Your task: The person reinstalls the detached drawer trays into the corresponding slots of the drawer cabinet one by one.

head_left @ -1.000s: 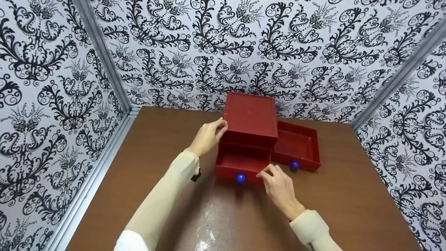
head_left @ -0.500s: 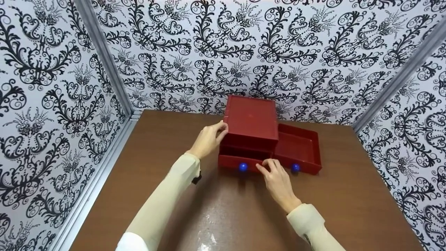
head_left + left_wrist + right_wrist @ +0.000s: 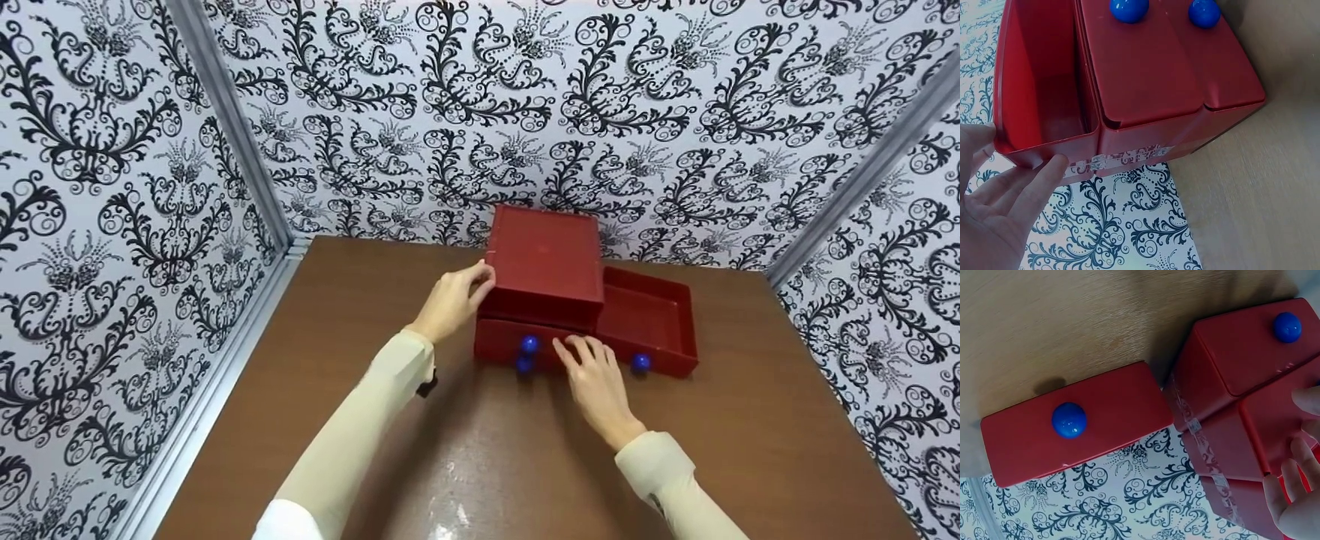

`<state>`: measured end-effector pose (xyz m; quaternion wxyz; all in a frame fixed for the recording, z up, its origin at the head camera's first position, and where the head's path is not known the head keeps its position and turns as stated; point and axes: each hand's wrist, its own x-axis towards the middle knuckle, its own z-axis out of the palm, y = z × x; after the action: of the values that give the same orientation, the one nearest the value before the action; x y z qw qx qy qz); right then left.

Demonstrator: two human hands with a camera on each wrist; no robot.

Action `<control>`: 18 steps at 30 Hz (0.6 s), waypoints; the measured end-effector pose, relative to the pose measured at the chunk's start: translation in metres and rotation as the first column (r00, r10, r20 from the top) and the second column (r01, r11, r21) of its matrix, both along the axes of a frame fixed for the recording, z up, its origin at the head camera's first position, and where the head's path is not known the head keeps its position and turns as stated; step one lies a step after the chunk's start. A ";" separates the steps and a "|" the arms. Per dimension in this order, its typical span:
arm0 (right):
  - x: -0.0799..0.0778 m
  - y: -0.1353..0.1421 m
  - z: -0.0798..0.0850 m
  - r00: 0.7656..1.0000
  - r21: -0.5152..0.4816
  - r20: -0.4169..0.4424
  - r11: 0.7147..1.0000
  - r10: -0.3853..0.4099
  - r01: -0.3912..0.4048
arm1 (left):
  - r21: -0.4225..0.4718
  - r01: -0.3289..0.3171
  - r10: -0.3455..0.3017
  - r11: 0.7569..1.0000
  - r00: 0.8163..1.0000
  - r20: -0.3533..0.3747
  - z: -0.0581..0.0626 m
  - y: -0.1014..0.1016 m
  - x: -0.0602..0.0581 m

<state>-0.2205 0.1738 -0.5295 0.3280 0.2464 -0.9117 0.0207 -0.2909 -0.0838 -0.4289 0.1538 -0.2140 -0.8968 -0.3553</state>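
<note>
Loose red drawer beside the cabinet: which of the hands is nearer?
Right. The right hand is beside the loose red drawer, at the front of the cabinet; the left hand is across the cabinet, at its left wall.

Your workplace, a lab-like booth, black-and-white patterned panels [image 3: 510, 105] before you and to both sides, grey metal posts [image 3: 230, 120] at the two far corners, a brown wood-look tabletop [image 3: 480, 457] enclosed between, a metal rail [image 3: 199, 420] along its left edge
</note>
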 end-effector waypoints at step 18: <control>-0.003 -0.002 -0.003 0.997 -0.020 0.073 1.000 -0.004 0.005 | 0.002 0.005 -0.005 1.000 1.000 -0.001 -0.002 -0.001 -0.002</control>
<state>-0.2238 0.1723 -0.5330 0.2969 0.2400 -0.9235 0.0379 -0.2926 -0.0844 -0.4310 0.1534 -0.2161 -0.8960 -0.3564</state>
